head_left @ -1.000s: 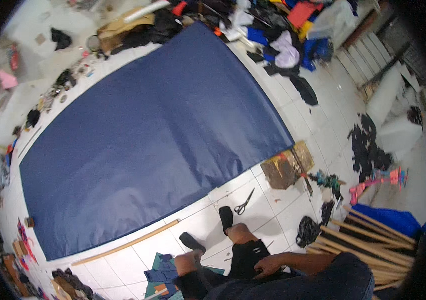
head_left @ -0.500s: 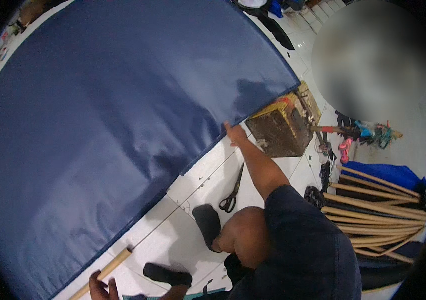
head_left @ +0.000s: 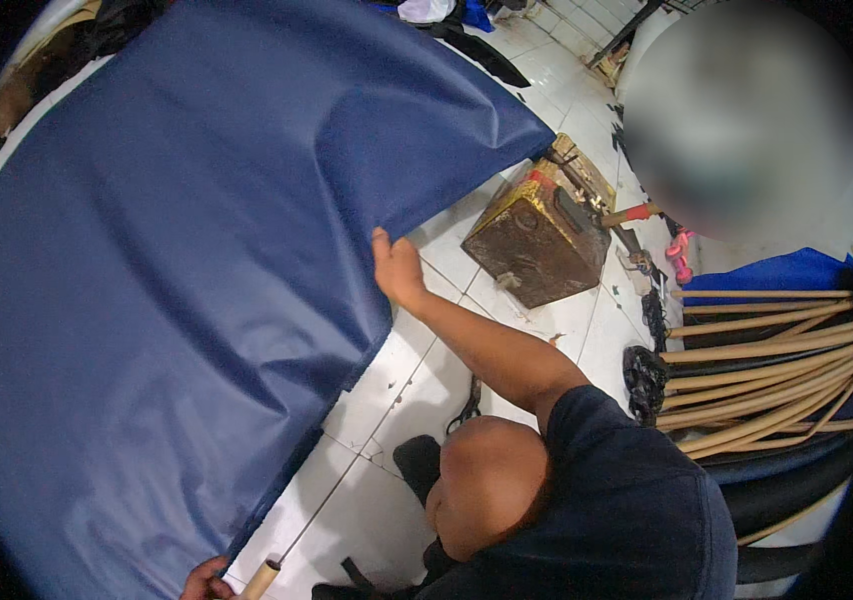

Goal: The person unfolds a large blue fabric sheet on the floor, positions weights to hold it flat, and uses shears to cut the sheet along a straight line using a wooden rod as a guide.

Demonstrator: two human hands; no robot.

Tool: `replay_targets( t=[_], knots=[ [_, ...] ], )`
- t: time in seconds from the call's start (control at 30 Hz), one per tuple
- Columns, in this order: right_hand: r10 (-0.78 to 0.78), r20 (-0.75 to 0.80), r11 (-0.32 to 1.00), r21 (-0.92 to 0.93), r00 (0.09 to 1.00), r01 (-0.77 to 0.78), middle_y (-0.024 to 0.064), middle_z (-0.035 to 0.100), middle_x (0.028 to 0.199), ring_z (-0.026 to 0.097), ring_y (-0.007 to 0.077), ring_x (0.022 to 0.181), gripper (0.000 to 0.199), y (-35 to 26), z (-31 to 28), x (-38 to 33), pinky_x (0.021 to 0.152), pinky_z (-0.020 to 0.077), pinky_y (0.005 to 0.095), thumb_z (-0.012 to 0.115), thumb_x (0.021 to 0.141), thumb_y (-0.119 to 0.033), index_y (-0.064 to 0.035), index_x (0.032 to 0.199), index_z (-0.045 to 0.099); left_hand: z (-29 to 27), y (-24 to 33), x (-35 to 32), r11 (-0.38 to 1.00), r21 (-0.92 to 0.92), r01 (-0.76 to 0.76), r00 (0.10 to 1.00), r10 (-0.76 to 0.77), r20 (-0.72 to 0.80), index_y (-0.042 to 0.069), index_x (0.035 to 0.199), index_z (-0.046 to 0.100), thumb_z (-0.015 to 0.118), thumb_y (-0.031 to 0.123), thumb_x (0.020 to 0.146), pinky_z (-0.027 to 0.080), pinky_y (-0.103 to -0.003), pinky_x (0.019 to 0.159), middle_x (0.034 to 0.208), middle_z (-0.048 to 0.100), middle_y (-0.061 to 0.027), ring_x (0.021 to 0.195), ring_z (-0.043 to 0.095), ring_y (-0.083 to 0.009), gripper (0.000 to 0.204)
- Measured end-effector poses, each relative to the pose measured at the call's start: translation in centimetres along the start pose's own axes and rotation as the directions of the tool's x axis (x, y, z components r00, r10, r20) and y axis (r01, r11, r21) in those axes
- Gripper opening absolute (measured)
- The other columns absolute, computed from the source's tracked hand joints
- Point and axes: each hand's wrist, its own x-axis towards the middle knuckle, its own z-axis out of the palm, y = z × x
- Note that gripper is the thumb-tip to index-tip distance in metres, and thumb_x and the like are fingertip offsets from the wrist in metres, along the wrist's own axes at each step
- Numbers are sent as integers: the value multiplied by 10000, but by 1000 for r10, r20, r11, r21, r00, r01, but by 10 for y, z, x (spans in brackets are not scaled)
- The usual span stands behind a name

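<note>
A large dark-blue sheet (head_left: 177, 300) with a smooth, slightly shiny surface spreads across the left and middle of the floor. My right hand (head_left: 402, 270) grips its near edge, where the sheet is drawn inward into folds. Low on the left, my left hand (head_left: 209, 580) is closed at the sheet's near corner, partly cut off by the picture's rim. Right beside that hand, the end of a tan tube (head_left: 263, 578) shows. Scissors (head_left: 469, 405) lie on the floor, half hidden by my right arm and knee.
A worn brown box-like block with yellow edges (head_left: 532, 245) stands beyond my right arm, near the sheet's far corner. At the right lie several tan tubes (head_left: 767, 350) in a bundle, a black plastic bag (head_left: 644, 375) and blue material (head_left: 772, 272). White tiles (head_left: 347, 490) cover the floor.
My right hand has moved left, drawing the sheet's edge away from the block and wrinkling it. My left hand has shifted from the tube to the sheet's corner.
</note>
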Motion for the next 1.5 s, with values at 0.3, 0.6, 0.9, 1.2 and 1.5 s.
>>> replay_targets(
  t=[0.3,0.6,0.9,1.2,1.5],
  knots=[
    [-164,382,983,-11,910,182,344,644,860,649,488,889,715,-31,97,-40,823,482,520,475,932,-593,79,805,685,17,46,-40,987,115,-113,994,112,11,37,1359,539,731,27,851,434,-261,732,840,530,-15,785,491,-118,543],
    [-15,-107,942,331,994,50,244,660,966,586,326,927,521,20,39,32,868,447,429,679,781,-375,124,926,634,-74,-77,-94,995,-78,-60,758,-6,-653,10,1254,590,711,227,887,474,-300,800,936,634,-68,904,596,-152,443],
    [415,529,713,316,740,-626,228,605,1116,670,313,964,1011,112,-24,-14,746,601,427,584,784,-776,30,1367,400,-7,-308,-28,826,462,324,675,141,-724,44,1372,511,732,286,862,349,-473,1103,1448,399,-291,1339,395,-443,606],
    [177,450,965,95,875,-244,88,658,768,645,166,592,343,97,17,-27,462,516,286,750,861,-334,-17,912,630,3,-316,-15,804,468,367,639,147,-755,62,1406,500,661,309,917,317,-487,1127,1496,366,-268,1372,356,-450,571],
    [240,528,931,111,814,-347,67,639,678,605,143,515,318,120,2,-15,400,464,271,735,882,-340,-61,837,591,5,-319,-19,921,295,253,599,90,-796,34,1365,534,627,304,937,337,-473,1111,1474,400,-263,1353,397,-428,515]
  ],
)
